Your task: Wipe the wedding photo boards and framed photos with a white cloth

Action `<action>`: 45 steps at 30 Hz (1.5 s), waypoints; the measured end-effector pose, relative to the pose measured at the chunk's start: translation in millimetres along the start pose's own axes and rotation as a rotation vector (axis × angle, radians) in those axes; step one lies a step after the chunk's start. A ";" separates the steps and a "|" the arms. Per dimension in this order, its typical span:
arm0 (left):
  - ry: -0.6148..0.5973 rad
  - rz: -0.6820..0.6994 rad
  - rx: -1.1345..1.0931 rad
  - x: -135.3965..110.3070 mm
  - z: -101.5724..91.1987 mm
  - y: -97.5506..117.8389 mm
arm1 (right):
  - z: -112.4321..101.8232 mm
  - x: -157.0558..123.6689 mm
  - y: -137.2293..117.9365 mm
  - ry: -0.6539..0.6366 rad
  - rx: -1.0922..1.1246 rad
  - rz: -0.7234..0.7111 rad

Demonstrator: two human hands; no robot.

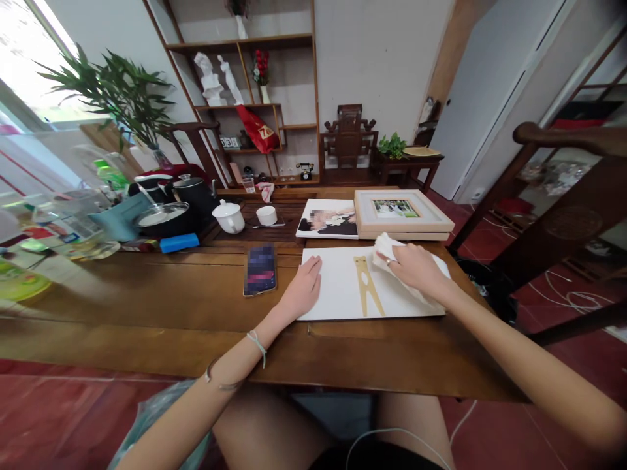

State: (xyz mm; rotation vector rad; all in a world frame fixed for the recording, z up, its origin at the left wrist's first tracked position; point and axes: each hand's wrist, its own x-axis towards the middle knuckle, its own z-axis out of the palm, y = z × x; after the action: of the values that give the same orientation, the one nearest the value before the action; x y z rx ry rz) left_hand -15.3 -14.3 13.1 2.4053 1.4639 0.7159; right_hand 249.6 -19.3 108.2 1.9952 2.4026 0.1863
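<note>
A white rectangular panel (337, 287) lies flat near the front edge of the wooden table. On it is a flat gold-coloured piece (363, 282) with two splayed legs and an oval hole, like a clothes peg in outline. My left hand (304, 287) rests on the panel's left edge, fingers stretched out and holding nothing. Bunched under the fingers of my right hand (414, 266) is a white cloth (385, 251), pressed on the panel's right half. Part of the cloth is hidden by that hand.
Behind the panel lie a photo print (328, 220) and a framed picture (404, 212). A phone (260, 269) is left of my left hand. Farther left stand a white lidded cup (228, 217), a small white bowl (267, 215), a blue box (179, 243) and a black kettle (193, 196).
</note>
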 end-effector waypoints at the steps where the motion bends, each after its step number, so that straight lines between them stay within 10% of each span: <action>1: -0.006 -0.002 0.001 0.1 -0.2 0.1 | -0.1 9.7 -8.1 0.003 -0.002 0.000; 10: 0.032 0.030 -0.031 0.7 1.5 -2.1 | -2.1 43.7 -87.7 0.010 0.032 -0.295; 26: -0.002 0.032 -0.027 0.3 1.0 -3.0 | 0.2 21.9 -59.4 -0.065 0.047 -0.420; 38: 0.038 0.076 -0.070 1.6 -6.0 2.0 | -11.1 82.7 -134.7 -0.015 0.170 -0.347; 45: 0.022 0.042 -0.073 0.8 -5.5 3.3 | -3.1 64.6 -112.3 0.030 0.067 -0.308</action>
State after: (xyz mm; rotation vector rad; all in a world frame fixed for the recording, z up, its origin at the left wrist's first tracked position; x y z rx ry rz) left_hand -15.3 -15.4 19.5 2.3868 1.3738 0.7936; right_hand 127.4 23.5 104.4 1.6239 2.7263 0.1325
